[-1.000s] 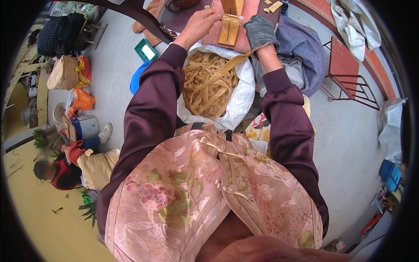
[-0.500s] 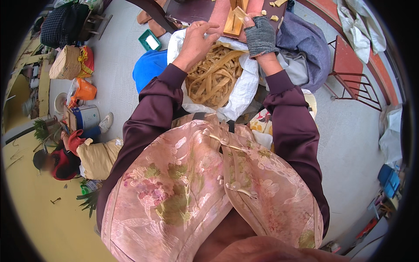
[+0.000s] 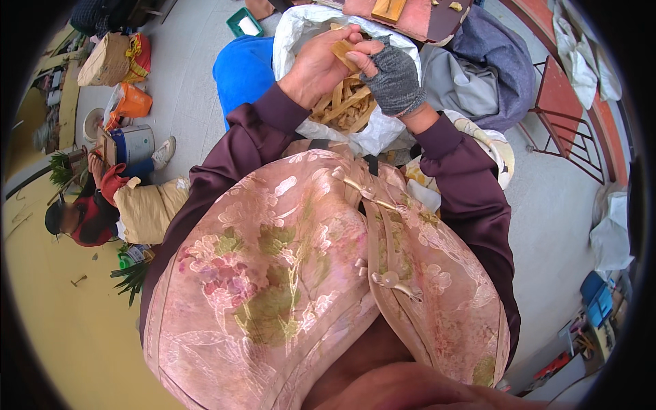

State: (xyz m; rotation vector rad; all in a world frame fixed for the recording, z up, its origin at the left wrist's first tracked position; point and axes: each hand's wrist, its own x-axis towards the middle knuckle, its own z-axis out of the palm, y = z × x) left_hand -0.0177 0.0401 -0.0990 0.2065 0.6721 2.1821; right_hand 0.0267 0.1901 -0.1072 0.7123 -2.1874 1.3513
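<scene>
A flat, folded tan strip (image 3: 345,56) is between my two hands, above an open white sack (image 3: 391,130). My left hand (image 3: 316,68) is bare, its fingers closed behind the strip. My right hand (image 3: 395,76), in a dark grey glove with bare fingertips, pinches the strip's right side with thumb and fingers. Inside the sack lies a heap of similar tan strips (image 3: 352,106), partly covered by my hands. Beyond the sack, a wooden block (image 3: 388,9) rests on a pinkish cloth on the work table (image 3: 437,31), cut off by the top edge.
Blue cloth (image 3: 242,72) bulges left of the sack; grey cloth (image 3: 461,82) is bunched to its right. A green tray (image 3: 244,24) sits on the floor. To the far right stands a red metal-framed chair (image 3: 557,102). Another person (image 3: 85,219) sits at the left beside a bucket (image 3: 133,145).
Both hands have drawn back from the wooden block to over the sack and come together at the strip. The view has shifted, so less of the table shows.
</scene>
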